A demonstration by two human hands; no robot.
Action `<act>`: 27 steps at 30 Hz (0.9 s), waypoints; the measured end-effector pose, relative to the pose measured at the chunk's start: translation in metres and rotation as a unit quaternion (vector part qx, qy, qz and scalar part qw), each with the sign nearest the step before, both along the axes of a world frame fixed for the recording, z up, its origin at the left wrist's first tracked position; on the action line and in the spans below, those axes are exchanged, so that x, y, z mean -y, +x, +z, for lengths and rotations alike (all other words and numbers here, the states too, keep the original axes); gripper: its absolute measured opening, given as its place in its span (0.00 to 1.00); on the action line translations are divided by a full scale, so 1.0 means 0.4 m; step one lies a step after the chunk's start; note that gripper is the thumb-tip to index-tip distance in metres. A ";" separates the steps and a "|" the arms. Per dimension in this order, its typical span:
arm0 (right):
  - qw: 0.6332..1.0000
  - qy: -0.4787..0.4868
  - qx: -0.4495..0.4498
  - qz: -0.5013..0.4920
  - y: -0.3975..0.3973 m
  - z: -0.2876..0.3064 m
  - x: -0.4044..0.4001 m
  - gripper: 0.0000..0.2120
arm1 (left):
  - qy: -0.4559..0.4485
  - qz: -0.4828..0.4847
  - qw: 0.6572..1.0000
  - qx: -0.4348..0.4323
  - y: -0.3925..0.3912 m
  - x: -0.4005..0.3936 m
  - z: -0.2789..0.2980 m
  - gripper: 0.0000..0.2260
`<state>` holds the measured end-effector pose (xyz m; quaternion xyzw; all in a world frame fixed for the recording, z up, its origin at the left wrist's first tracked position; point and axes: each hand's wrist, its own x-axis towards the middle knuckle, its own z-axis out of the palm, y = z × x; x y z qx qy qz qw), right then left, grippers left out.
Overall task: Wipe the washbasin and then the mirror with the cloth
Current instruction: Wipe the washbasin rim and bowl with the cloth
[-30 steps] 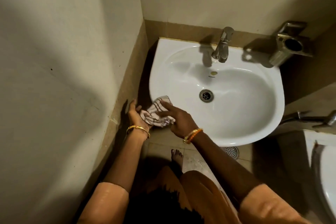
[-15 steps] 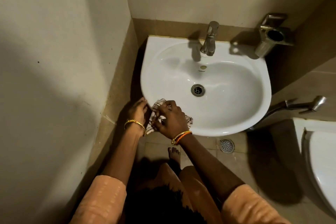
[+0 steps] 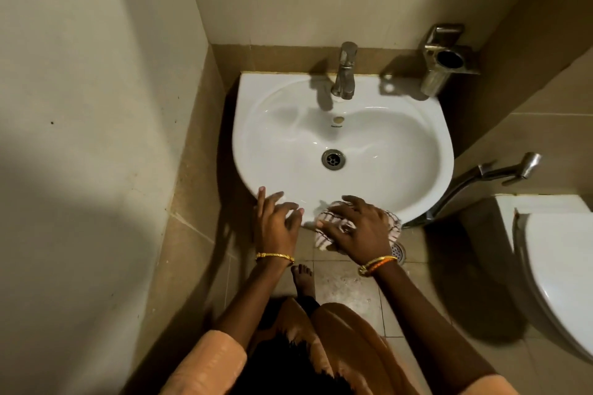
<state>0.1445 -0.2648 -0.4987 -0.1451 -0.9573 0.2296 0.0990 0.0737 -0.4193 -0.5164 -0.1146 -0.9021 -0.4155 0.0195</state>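
Observation:
The white washbasin (image 3: 401,151) hangs on the back wall, with a steel tap (image 3: 345,74) at its rear and a drain (image 3: 333,160) in the bowl. A white cloth with brown stripes (image 3: 325,228) lies over the basin's front rim. My right hand (image 3: 361,229) presses down on it with fingers spread, hiding its middle. My left hand (image 3: 276,223) rests on the rim just left of the cloth, fingers straight and apart, holding nothing. No mirror is in view.
A steel holder (image 3: 444,58) is fixed to the wall at the basin's back right. A spray hose (image 3: 487,173) and a white toilet (image 3: 558,266) stand to the right. The left wall is close. My foot (image 3: 303,279) and a floor drain (image 3: 399,252) are below the basin.
My left hand has let go of the cloth and now lies on the rim. My right hand has slid the cloth rightward along the front rim.

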 end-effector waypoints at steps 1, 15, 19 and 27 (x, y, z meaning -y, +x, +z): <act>1.000 -0.001 0.015 -0.008 -0.027 0.001 0.033 0.28 | -0.005 -0.001 1.000 -0.013 -0.001 0.001 -0.006 0.15; 0.990 0.062 -0.119 -0.040 0.072 -0.020 -0.203 0.13 | -0.154 0.013 0.983 -0.097 0.000 0.004 -0.027 0.11; 0.982 0.016 -0.122 -0.141 0.072 -0.021 -0.257 0.15 | -0.153 0.045 0.984 -0.078 0.014 -0.019 -0.023 0.12; 0.986 -0.017 -0.103 -0.129 0.082 -0.062 0.055 0.20 | -0.107 0.064 0.992 -0.026 0.062 -0.099 -0.011 0.09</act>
